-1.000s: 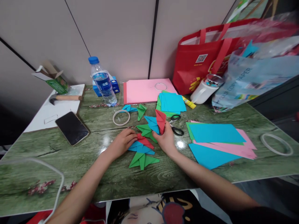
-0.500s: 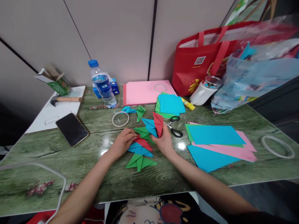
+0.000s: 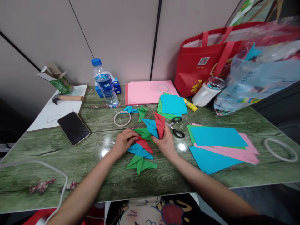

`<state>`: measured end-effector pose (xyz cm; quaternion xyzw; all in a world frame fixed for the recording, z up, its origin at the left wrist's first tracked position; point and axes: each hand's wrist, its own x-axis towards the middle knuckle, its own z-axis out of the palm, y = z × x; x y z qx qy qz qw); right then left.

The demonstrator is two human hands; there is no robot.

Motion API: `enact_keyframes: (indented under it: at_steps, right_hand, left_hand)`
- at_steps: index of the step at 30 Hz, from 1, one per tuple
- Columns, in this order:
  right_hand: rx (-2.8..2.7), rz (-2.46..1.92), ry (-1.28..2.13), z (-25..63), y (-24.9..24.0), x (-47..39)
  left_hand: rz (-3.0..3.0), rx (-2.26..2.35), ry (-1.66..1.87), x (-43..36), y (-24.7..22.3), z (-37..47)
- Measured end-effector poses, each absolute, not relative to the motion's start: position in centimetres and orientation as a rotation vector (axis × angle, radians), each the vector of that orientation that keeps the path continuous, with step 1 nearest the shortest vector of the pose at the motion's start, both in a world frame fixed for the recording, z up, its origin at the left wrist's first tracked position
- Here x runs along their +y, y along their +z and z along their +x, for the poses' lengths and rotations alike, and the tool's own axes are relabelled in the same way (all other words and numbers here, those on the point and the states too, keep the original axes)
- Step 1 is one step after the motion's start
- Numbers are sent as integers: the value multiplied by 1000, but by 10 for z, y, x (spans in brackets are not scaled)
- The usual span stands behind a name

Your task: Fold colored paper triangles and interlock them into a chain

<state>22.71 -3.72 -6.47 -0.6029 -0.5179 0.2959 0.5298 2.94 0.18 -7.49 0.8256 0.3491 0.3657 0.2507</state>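
A chain of folded paper pieces in green, blue and red runs across the middle of the table, its lowest piece a green one. My left hand is closed at the chain's left side, fingertips on the red folded piece. Around the upper end, my right hand grips the upper red folded piece and the blue folded piece beside it. Between the hands lies a green folded piece. Loose blue and green folded pieces rest farther back.
Black-handled scissors lie just right of my right hand. A tape roll, phone, water bottle and hammer are to the left. Coloured paper sheets, a white mug and a red bag are right.
The whole view has shifted slightly. Both hands keep their hold on the folded paper, with almost no movement of the chain.
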Motion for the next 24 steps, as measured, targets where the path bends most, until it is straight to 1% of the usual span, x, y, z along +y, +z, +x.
enact_keyframes:
  at_steps: [11,18,24]
  right_hand:
    - [-1207,-1500,663,228,-69,-44]
    - [-1162,-1517,730,228,-66,-48]
    - [-1159,-1577,682,223,-62,-57]
  left_hand:
    - [2127,1115,876,2,-71,35]
    - [2132,1123,861,-2,-67,37]
    - [2140,1116,813,-2,-67,38]
